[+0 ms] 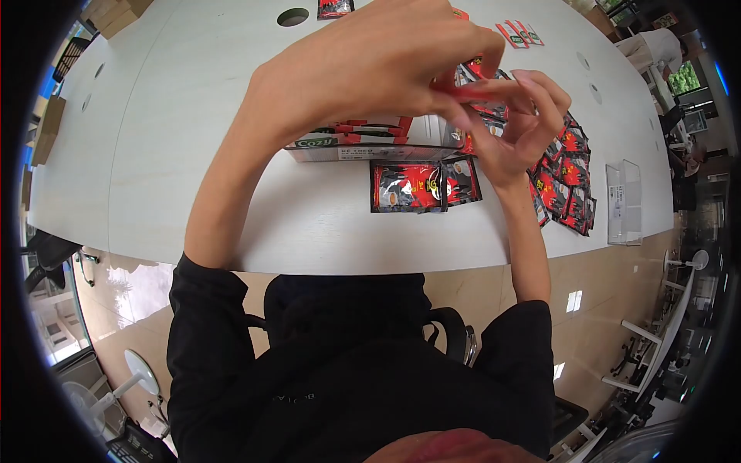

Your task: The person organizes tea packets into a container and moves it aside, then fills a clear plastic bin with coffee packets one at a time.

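My left hand [386,69] reaches across the upper middle, with its fingers closed in a pinch on a thin red packet [472,92]. My right hand [525,127] meets it from the right. Its thumb and index finger close on the same packet, while the other fingers are curled. Most of the packet is hidden by the fingers. Below the hands stands a clear plastic box [370,153] marked "Cozy", holding red-and-white packets. Black-and-red sachets [421,185] lie flat in front of the box. Behind and beside my right hand spreads a pile of similar sachets [571,181].
A clear plastic tray [625,204] rests near the table's right edge. Several red-and-white Cozy packets [520,35] lie at the far side, and another dark sachet [335,8] is near the round table hole [293,17]. Cardboard boxes [117,14] stand at the far left.
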Tool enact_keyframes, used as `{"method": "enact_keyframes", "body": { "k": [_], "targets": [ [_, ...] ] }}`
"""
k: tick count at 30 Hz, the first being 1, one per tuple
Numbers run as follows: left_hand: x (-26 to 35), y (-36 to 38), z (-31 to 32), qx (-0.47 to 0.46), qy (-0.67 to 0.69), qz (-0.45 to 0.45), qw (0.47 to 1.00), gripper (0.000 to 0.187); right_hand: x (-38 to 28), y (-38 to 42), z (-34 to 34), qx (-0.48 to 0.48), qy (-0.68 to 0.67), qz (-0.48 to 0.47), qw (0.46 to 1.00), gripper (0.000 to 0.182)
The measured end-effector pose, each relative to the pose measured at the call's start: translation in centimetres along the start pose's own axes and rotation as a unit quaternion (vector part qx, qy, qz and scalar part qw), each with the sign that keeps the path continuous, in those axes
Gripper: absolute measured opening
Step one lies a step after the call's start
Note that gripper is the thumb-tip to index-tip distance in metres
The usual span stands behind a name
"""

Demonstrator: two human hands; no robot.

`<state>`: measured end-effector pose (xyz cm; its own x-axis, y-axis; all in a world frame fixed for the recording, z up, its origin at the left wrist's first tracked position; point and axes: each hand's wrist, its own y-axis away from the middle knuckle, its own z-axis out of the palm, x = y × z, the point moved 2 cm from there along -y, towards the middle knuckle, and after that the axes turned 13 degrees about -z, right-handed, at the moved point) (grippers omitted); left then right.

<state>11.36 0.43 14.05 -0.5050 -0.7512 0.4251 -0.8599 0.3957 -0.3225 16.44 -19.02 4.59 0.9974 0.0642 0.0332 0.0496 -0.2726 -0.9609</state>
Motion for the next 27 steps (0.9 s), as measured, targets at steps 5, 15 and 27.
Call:
{"method": "enact_keyframes", "body": {
  "k": [5, 15, 27],
  "targets": [
    [-0.1, -2.1, -1.4, -0.094, 0.190, 0.020, 0.977, 0.039, 0.6, 0.3, -0.3, 0.101, 0.023, 0.048, 0.993, 0.057],
    [-1.4, -1.7, 1.6, 0.032, 0.134, -0.008, 0.990, 0.039, 1.1, 0.7, -1.1, 0.064, 0.124, 0.119, 0.983, 0.023],
    [-2.4, -0.1, 1.5, 0.099, -0.065, -0.067, 0.991, 0.033, 0.8, -0.2, -1.3, -0.019, 0.132, 0.140, 0.981, 0.023]
  ]
}}
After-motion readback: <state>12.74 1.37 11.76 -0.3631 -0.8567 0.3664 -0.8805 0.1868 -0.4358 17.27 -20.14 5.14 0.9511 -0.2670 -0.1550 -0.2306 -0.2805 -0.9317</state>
